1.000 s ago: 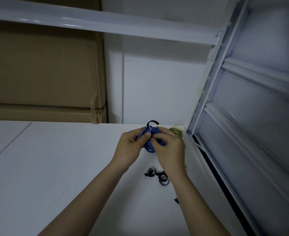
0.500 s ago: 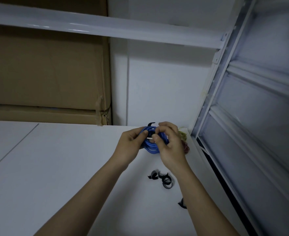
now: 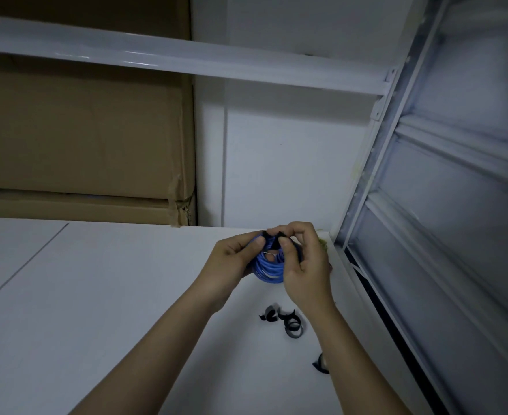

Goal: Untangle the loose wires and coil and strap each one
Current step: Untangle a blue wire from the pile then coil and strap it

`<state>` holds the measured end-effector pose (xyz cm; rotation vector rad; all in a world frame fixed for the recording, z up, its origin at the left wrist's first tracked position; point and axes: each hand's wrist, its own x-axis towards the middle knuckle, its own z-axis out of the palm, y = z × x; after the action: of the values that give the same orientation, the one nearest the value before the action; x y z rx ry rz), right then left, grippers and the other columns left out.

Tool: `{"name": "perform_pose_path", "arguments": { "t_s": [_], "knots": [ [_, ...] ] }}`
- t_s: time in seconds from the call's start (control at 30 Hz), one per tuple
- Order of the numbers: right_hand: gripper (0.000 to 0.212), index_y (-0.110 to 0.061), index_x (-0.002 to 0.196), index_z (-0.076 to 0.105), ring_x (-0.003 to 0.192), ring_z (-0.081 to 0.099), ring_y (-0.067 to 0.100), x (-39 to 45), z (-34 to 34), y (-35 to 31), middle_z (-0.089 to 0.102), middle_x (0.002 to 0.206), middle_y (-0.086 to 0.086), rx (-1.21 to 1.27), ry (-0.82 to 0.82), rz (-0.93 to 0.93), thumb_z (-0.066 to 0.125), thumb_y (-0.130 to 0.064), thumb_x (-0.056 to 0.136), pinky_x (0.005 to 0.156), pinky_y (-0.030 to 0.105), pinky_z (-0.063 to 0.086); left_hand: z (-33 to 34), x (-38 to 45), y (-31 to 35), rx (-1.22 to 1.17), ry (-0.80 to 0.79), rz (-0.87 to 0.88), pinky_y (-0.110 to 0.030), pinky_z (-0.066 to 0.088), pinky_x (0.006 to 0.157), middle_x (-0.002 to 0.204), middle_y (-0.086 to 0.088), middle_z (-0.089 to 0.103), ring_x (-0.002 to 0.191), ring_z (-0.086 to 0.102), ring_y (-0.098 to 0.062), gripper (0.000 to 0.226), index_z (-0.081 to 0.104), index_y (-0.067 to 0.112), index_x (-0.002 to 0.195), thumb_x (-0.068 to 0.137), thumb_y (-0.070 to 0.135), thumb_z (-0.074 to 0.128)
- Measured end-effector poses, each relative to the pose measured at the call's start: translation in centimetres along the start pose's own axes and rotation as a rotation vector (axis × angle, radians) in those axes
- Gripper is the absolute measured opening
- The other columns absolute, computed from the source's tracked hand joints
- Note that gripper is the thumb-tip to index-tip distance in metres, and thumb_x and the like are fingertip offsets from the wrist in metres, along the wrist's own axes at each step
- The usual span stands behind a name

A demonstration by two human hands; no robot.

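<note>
Two large brown cardboard boxes [image 3: 81, 139], stacked one on the other, fill the far left behind a broad white table top [image 3: 96, 295], and a white metal shelving frame [image 3: 396, 205] with a horizontal beam runs overhead and down the right side. Both bare forearms reach in from the bottom edge and meet above the far right part of the table, close to the frame's upright post. Between the two hands sits a coil of blue wire [image 3: 269, 269], lifted off the surface, its lower loops hanging below the fingers. The left hand [image 3: 230, 263] grips the coil from the left, fingers curled round the bundle with the thumb pressed on its upper part. The right hand [image 3: 305, 265] closes in from the right, its thumb and forefinger pinching a narrow black strap [image 3: 272, 236] that crosses the top of the coil. A tuft of yellow-green wire [image 3: 323, 243] shows just behind the right hand at the table's far corner. Nearer the viewer, below the coil, several loose curled black straps [image 3: 285, 322] lie on the table, and one more curled black strap [image 3: 320, 364] lies apart from them, partly hidden by the right forearm.
</note>
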<state>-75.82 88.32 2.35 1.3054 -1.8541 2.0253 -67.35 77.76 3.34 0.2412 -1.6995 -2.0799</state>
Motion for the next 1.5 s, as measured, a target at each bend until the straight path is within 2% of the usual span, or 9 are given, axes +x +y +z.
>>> {"name": "perform_pose_path", "arguments": {
  "t_s": [0.17, 0.3, 0.5, 0.63, 0.83, 1.07, 1.23, 1.4, 1.5],
  "knots": [
    [0.043, -0.046, 0.094, 0.051, 0.098, 0.062, 0.022, 0.2, 0.1, -0.3, 0.062, 0.101, 0.003, -0.029, -0.03, -0.055, 0.042, -0.004, 0.093, 0.084, 0.041, 0.054, -0.8, 0.0, 0.4, -0.114, -0.093, -0.06, -0.02, 0.053, 0.076, 0.091, 0.0, 0.074, 0.09, 0.069, -0.013, 0.03, 0.065, 0.005, 0.118, 0.097, 0.018, 0.047],
    [0.034, -0.035, 0.098, 0.055, 0.098, 0.061, 0.022, 0.3, 0.0, -0.1, 0.061, 0.101, 0.004, -0.056, -0.061, -0.07, 0.043, -0.004, 0.092, 0.083, 0.043, 0.054, -1.1, 0.2, 0.8, -0.126, -0.113, -0.083, -0.02, 0.053, 0.073, 0.085, -0.002, 0.073, 0.084, 0.069, -0.012, 0.029, 0.064, 0.001, 0.119, 0.097, 0.013, 0.048],
    [0.011, -0.009, 0.085, 0.058, 0.095, 0.045, 0.007, 1.3, -0.6, -0.5, 0.052, 0.088, -0.014, -0.364, -0.069, -0.326, 0.047, -0.007, 0.087, 0.082, 0.011, 0.036, -0.2, 0.8, 0.8, 0.047, -0.021, 0.043, -0.017, 0.052, 0.071, 0.086, -0.012, 0.073, 0.08, 0.069, -0.012, 0.021, 0.076, 0.013, 0.099, 0.094, 0.006, 0.056],
    [0.016, -0.018, 0.085, 0.055, 0.087, 0.052, 0.016, 1.6, -1.0, 0.0, 0.052, 0.084, -0.019, -0.285, -0.02, -0.13, 0.054, -0.002, 0.088, 0.075, 0.022, 0.044, 0.2, 0.6, 0.3, 0.181, -0.039, 0.082, -0.013, 0.049, 0.072, 0.088, 0.003, 0.075, 0.079, 0.069, -0.004, 0.023, 0.073, 0.017, 0.104, 0.096, 0.008, 0.054],
    [0.026, -0.025, 0.079, 0.054, 0.076, 0.058, 0.004, 1.4, -0.9, 1.2, 0.061, 0.08, -0.006, -0.155, -0.071, 0.284, 0.059, 0.0, 0.089, 0.066, 0.012, 0.047, -0.4, 0.1, -1.1, 0.468, -0.055, 0.131, -0.012, 0.048, 0.077, 0.086, 0.007, 0.075, 0.082, 0.067, -0.001, 0.021, 0.073, 0.018, 0.104, 0.093, 0.007, 0.059],
    [0.019, -0.008, 0.087, 0.068, 0.085, 0.059, 0.004, 1.4, -1.6, 1.1, 0.064, 0.09, -0.001, -0.394, -0.087, 0.041, 0.055, 0.006, 0.088, 0.074, 0.021, 0.051, -0.2, 0.7, -0.7, 0.397, -0.013, 0.121, -0.022, 0.053, 0.078, 0.087, -0.002, 0.075, 0.083, 0.07, -0.013, 0.017, 0.07, 0.014, 0.095, 0.085, 0.0, 0.068],
    [0.018, -0.013, 0.077, 0.066, 0.076, 0.068, 0.015, 2.2, -2.6, 1.0, 0.071, 0.078, 0.003, -0.267, -0.156, 0.279, 0.06, 0.002, 0.084, 0.071, 0.031, 0.057, -0.6, 0.3, -0.6, 0.658, -0.094, 0.242, -0.013, 0.05, 0.077, 0.09, 0.018, 0.073, 0.086, 0.067, -0.001, 0.038, 0.055, 0.04, 0.105, 0.089, 0.006, 0.064],
    [0.022, -0.014, 0.07, 0.066, 0.076, 0.067, 0.021, 3.0, -2.4, 1.1, 0.07, 0.076, 0.005, -0.248, -0.189, 0.375, 0.057, 0.003, 0.081, 0.073, 0.036, 0.055, -0.3, 0.2, -1.3, 0.865, -0.038, 0.402, -0.029, 0.051, 0.079, 0.096, 0.003, 0.074, 0.085, 0.067, -0.019, 0.028, 0.068, 0.019, 0.119, 0.093, 0.012, 0.06],
    [0.024, -0.017, 0.083, 0.069, 0.085, 0.068, 0.014, 2.4, -2.2, 1.2, 0.072, 0.086, -0.001, -0.137, -0.136, 0.335, 0.058, 0.003, 0.086, 0.076, 0.026, 0.055, -0.8, 0.6, -1.2, 0.81, 0.033, 0.414, -0.013, 0.048, 0.075, 0.086, 0.016, 0.07, 0.082, 0.065, -0.002, 0.019, 0.072, 0.017, 0.108, 0.094, 0.013, 0.059]
  ]
}}
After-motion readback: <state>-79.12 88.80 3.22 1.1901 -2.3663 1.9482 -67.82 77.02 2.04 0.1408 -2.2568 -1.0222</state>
